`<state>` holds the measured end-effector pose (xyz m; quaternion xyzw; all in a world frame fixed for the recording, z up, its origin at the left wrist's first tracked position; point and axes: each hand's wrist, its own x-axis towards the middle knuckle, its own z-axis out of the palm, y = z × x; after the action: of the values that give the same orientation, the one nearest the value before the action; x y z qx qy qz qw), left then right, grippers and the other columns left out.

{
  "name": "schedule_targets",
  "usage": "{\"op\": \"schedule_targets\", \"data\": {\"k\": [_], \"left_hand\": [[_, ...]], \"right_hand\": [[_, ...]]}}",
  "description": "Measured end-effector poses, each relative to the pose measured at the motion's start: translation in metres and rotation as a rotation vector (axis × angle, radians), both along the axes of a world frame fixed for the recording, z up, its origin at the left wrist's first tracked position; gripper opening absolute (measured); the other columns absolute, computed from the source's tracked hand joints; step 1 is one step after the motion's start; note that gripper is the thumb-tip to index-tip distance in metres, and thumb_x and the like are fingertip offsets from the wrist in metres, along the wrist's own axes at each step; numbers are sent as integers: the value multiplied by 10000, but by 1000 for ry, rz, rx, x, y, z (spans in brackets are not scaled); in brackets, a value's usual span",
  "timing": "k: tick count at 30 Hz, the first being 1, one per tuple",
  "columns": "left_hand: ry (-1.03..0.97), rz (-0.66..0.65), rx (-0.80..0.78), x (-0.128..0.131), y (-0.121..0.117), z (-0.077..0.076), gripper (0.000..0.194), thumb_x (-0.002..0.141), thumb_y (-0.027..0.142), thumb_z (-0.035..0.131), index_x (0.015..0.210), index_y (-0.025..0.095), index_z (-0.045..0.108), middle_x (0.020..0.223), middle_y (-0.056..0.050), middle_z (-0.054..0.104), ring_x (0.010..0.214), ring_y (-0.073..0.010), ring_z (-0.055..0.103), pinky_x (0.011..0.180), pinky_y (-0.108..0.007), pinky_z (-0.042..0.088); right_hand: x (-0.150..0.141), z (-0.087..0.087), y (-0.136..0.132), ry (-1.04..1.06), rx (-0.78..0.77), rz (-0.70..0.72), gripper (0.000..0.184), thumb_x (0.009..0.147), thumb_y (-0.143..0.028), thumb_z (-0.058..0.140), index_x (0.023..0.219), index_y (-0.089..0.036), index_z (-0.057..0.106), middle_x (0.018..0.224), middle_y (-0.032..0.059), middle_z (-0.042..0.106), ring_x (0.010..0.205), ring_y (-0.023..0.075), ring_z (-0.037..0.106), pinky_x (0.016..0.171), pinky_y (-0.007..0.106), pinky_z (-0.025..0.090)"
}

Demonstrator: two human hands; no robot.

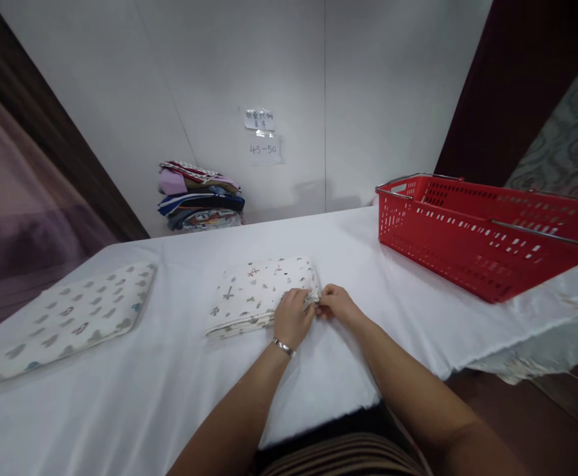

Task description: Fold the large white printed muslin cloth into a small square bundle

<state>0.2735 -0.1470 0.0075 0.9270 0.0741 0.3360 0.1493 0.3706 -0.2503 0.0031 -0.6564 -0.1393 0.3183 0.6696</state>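
Observation:
A folded white cloth with small printed bows and hearts lies flat on the white-covered table in front of me. My left hand, with a silver bracelet at the wrist, is closed on the cloth's near right corner. Just to its right, my right hand pinches the bunched edge of the same corner. The fingertips of both hands nearly meet there, and some of them are hidden by the fabric. To the left rests another folded white cloth with grey heart-like prints.
A red plastic basket with metal handles stands at the right of the table. Behind the table's far edge is a stack of folded fabrics. Paper signs hang on the pale wall. A curtain hangs at the left.

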Motion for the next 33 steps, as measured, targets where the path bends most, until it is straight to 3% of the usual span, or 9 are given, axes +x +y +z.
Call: {"op": "schedule_targets", "data": {"k": [9, 14, 20, 24, 30, 33], "left_hand": [[85, -44, 126, -5, -8, -3, 230, 765, 159, 521, 989, 207, 545, 908, -56, 570, 866, -208, 504, 742, -343, 427], [134, -51, 133, -7, -11, -3, 224, 773, 140, 496, 979, 212, 548, 896, -49, 569, 847, -204, 499, 722, -337, 420], [97, -78, 100, -9, -9, -4, 230, 767, 138, 497, 989, 194, 526, 923, -52, 566, 871, -204, 487, 752, -338, 415], [151, -80, 133, -10, -12, -2, 218, 764, 137, 494, 972, 197, 518, 913, -49, 550, 862, -205, 478, 736, -338, 410], [215, -44, 181, -16, -22, 1, 358, 731, 152, 546, 1073, 203, 456, 977, -26, 519, 925, -206, 455, 787, -346, 394], [226, 8, 220, -12, -23, -2, 323, 746, 159, 541, 1058, 190, 459, 977, -26, 523, 922, -212, 456, 789, -358, 394]], "right_hand": [[-14, 0, -16, 139, 49, 41, 358, 542, -124, 582, 826, -213, 382, 568, -27, 613, 472, 135, 590, 406, 199, 438], [-11, -2, -19, 183, 68, 73, 415, 602, -150, 543, 990, -204, 406, 634, 4, 632, 545, 163, 632, 405, 193, 436], [-4, -6, -21, 171, 70, 96, 653, 766, -288, 496, 1339, -255, 185, 726, 32, 637, 581, 185, 649, 387, 205, 423], [-5, -7, -22, 130, 55, 101, 671, 808, -419, 498, 1370, -251, 171, 709, 36, 631, 553, 173, 639, 381, 195, 404], [-11, 0, -23, -6, -10, 34, 672, 786, -378, 526, 1366, -196, 239, 603, -13, 582, 360, 105, 522, 287, 160, 268], [-12, 3, -23, -36, -23, 21, 662, 776, -367, 535, 1357, -189, 274, 588, -19, 579, 320, 88, 477, 273, 158, 252]]}}
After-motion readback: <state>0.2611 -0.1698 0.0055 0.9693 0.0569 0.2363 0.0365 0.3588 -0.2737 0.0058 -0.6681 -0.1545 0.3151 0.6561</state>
